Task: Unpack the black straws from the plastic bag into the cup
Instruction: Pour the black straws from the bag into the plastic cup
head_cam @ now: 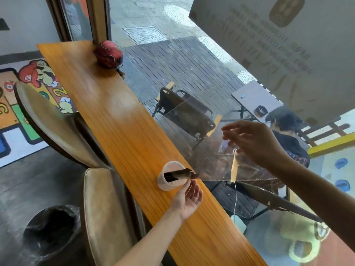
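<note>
A translucent white cup (169,181) stands on the wooden counter (123,135) near its window edge. A bundle of black straws (177,174) pokes into the cup's mouth from the right, its other end still inside a clear plastic bag (217,160). The bag stretches up and to the right, with a yellowish tape strip (233,169) on it. My right hand (253,143) holds the bag's raised end above the counter's edge. My left hand (189,197) is just right of the cup, palm up, thumb and fingertips pinching the cup's rim where the straws enter.
A red helmet (109,53) sits at the counter's far end. Tan padded chairs (99,208) stand along the left side, with a black bin (51,227) beside them. A window pane runs along the right edge; a person (288,135) sits outside.
</note>
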